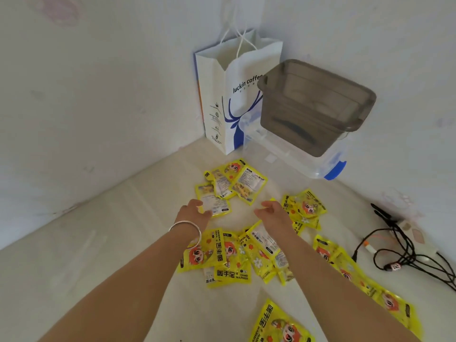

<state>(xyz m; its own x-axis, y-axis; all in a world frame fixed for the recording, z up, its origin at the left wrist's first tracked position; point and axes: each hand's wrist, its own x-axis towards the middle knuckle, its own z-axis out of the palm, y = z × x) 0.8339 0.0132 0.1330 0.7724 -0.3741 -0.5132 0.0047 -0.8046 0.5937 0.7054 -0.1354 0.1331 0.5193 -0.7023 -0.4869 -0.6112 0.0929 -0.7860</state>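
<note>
Reaching forward over the pale surface (98, 243), the left hand (195, 209) meets the edge of a face-down hand-warmer packet (216, 204). Whether its curled fingers pinch it cannot be told. The right hand (271, 211) is loosely spread and holds nothing, just beside the other yellow packets (306, 206). Judgement: the hands flank the far cluster to gather it toward the grey bin (315, 104), which stands in the corner beyond.
</note>
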